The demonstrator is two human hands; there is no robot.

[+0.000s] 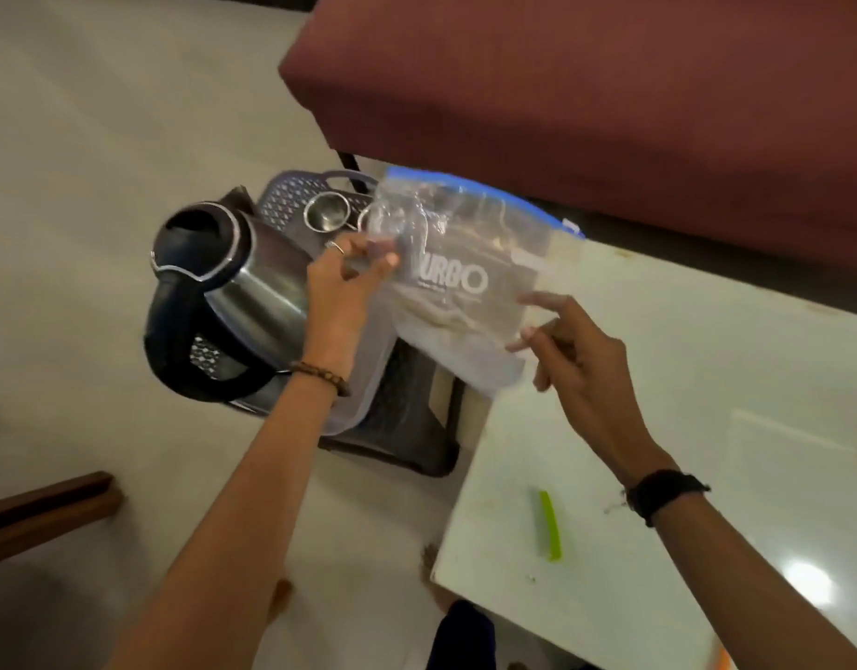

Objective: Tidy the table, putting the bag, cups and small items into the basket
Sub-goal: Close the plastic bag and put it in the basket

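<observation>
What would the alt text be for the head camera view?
Both hands, left hand and right hand, hold a clear zip bag above a dark basket containing a kettle and steel cup. A green clip lies on the white table.

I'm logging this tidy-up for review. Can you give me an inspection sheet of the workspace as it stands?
Surface: white table, faint stains.
Job's things: clear bag held over the dark basket; steel cup and kettle in the basket; green stick on the table.
Clutter: nothing seen.
Grippers: left hand pinches the bag; right hand holds its lower edge.
Cables: nothing seen.
Surroundings: maroon cushion, pale floor.
</observation>
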